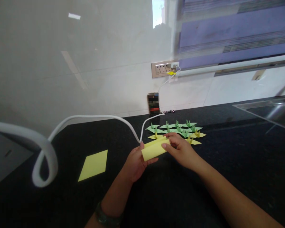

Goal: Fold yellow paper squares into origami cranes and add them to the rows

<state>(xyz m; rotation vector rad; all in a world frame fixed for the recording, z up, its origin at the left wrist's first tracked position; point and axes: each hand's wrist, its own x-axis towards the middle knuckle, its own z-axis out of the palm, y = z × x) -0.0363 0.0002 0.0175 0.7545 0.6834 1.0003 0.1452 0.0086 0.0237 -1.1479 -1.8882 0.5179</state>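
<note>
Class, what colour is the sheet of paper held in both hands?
The held sheet is pale yellow, shown in the head view.

1. A black tabletop (242, 164) meets a pale, glossy wall (109, 63) that carries bright reflections.
2. A socket panel (159, 69) with a beige frame is fixed to the wall; a white plug (174, 65) sits at its right end, just above a small yellow piece (171, 73).
3. A thin white cord (166, 82) slants down from there.
4. A dark upright object (153, 103), its details pixelated, stands by the wall.
5. A small speckled item (169, 111) lies just to its right.
6. A thick white cable (97, 116) loops across the left side.
7. A purple panel (228, 34) fills the upper right, above a small beige plate (258, 74).
8. A metal sink (279, 111) is at far right.
</note>
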